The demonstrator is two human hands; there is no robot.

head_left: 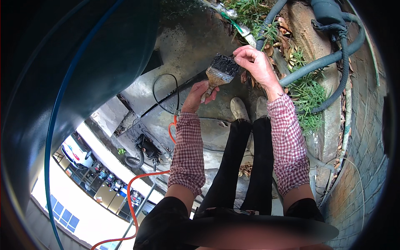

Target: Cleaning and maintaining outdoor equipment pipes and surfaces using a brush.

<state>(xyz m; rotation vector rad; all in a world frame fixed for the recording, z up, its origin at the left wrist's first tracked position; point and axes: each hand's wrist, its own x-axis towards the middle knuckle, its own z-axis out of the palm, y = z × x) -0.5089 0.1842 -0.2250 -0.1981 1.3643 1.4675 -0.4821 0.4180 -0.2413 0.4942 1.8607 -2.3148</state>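
A wide flat paintbrush is held up in front of me, its dark, clumped bristles pointing away and a worn metal band below them. My left hand is wrapped round its short handle. Beside the bristles' right corner, my right hand has its thumb and forefinger pinched together, the tips at or very near the bristle edge. Whatever those fingertips hold, if anything, is too small to make out. Red-and-white checked sleeves cover both forearms.
A large dark curved tank with a blue hose fills the left. Grey corrugated pipes cross plants beside a brick wall on the right. Below are an orange hose, a black cable loop and a parked scooter.
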